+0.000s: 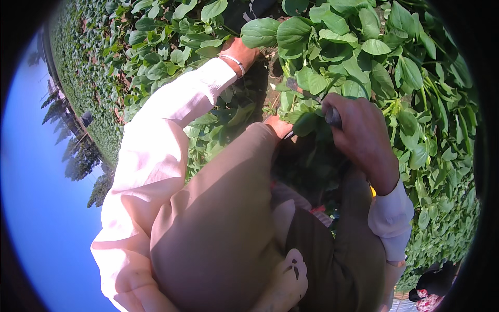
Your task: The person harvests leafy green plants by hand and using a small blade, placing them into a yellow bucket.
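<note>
My right hand [361, 132] is closed round the dark handle [333, 118] of a knife. Its narrow blade [303, 90] points up and left among the stems and broad leaves of a green leafy plant [312, 80]. On the far left side of that plant, my left hand [241, 53] reaches in at ground level, a pale bracelet on the wrist. Leaves and shade hide its fingers, so I cannot tell what it touches. Bare brown soil [271, 93] shows between the left hand and the plant.
Dense leafy crop [416, 93] grows on the right, with more rows [114, 67] at the left. My bent knee [223, 208] and a foot [279, 126] in a dark-strapped sandal are close to the plant. A dark hat and patterned cloth [430, 299], apparently another person's, show at lower right.
</note>
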`<state>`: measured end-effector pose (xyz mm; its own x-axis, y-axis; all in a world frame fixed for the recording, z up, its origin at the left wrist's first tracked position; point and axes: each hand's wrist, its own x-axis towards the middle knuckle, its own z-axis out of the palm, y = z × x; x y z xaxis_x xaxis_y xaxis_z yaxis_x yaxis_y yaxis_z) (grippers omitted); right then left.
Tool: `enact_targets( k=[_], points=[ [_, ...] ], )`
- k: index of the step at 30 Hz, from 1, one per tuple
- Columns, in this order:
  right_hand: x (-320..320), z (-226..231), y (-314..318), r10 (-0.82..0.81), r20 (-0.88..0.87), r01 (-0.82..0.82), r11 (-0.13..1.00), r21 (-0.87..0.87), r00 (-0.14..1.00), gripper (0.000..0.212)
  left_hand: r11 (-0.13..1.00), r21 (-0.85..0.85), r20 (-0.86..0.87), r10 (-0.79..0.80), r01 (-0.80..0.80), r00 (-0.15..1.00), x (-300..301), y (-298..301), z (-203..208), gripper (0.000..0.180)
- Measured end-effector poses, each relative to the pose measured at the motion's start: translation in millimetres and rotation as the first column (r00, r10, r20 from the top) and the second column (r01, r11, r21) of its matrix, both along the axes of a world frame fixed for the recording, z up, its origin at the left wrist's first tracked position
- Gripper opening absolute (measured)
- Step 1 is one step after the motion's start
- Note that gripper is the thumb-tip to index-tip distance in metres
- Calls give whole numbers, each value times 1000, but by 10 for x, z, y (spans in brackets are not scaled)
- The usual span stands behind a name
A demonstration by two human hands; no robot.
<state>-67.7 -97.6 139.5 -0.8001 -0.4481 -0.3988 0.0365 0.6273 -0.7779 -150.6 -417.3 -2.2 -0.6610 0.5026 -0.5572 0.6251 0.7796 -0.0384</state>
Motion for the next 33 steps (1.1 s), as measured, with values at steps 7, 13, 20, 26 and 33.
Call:
enact_targets(
  k=[7,13,20,26,33],
  points=[
    [-9,-37,-4,0,16,0,1000,-14,1000,16,957,-167,120,-219,237,968,-51,70,222,14],
    [10,-48,-30,-23,-21,22,999,-44,1000,17,993,58,3,-103,102,995,152,-221,130,13],
    [-19,-35,-5,5,27,-4,1000,-15,1000,20,997,-70,1,12,-12,1000,275,-84,397,13],
    [-46,-51,-23,-24,65,25,1000,-15,998,16,990,137,152,12,-33,988,691,283,927,24],
    [-21,-49,-32,-19,45,21,999,-35,999,17,812,253,278,460,-526,843,1058,284,819,38]
  ],
)
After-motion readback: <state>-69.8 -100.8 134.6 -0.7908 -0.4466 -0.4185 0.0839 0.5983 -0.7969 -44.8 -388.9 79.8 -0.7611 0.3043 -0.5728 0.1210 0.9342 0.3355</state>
